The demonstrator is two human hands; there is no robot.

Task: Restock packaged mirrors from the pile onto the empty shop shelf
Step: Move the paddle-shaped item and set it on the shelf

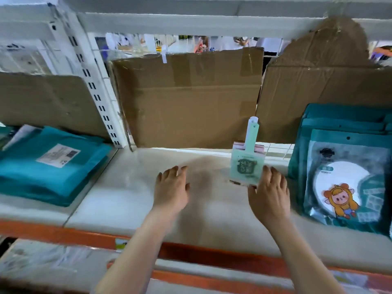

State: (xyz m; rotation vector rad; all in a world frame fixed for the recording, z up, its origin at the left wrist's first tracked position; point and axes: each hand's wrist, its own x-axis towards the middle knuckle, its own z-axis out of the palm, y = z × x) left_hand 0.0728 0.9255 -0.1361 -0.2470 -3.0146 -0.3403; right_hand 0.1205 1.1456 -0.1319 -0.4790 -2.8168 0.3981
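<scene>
Mirrors (246, 166) in pale green packets stood as a small upright stack just right of the frame's centre, toward the back of the white shelf (127, 198). Their long axis ran up the picture, with the handles pointing at the cardboard (186, 98) lining the rear. The right hand (269, 194) lay immediately lower right of the stack. Its fingers were straight and spread and seemed to touch the packets' right edge, and its thumb sat near the bottom corner. It was not wrapped round anything. The left hand (171, 187) hovered well apart to the left over bare shelf, flat and loose, holding nothing. Teal packets (347, 177) stood close on the stack's right.

The right hand was much the nearer, so any squaring or steadying would probably fall to it, pressing leftward against the stack's edge. Being tall and narrow, the stack could tip forward under a careless push. The supply pile was out of view.
</scene>
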